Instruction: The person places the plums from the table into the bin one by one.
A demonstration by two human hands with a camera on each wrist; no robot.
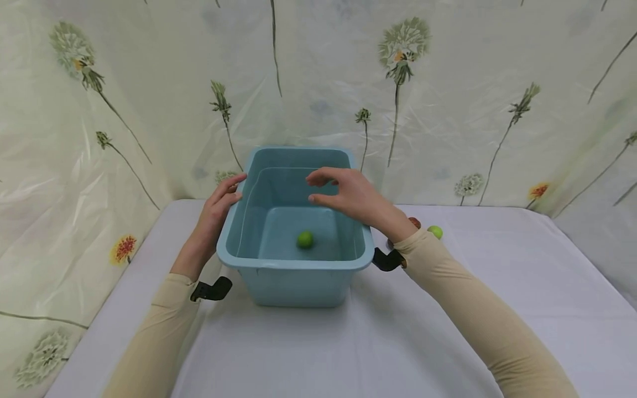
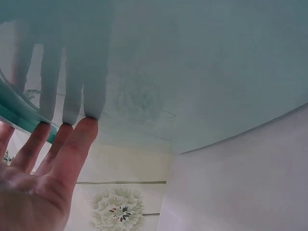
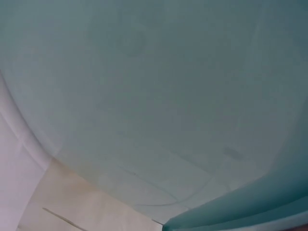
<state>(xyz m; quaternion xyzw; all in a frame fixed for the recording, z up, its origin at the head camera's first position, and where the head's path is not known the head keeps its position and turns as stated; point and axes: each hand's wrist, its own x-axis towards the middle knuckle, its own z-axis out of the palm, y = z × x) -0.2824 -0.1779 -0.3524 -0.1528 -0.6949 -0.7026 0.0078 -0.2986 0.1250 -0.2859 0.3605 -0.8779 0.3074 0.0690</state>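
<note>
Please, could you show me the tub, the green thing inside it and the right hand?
Tub (image 1: 298,288): head view, front wall.
Green thing (image 1: 305,240): head view, its middle.
Right hand (image 1: 356,194): head view, its back.

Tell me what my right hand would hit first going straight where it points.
Pointing left across the blue tub, the right hand would likely meet the tub's left wall first, near the left hand; its exact height is hard to judge.

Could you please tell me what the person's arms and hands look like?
The left sleeve and right sleeve are long, plain beige and creased. A small black, angled attachment shows beside the left wrist, and another black attachment beside the right. The left hand and right hand wear no gloves.
</note>
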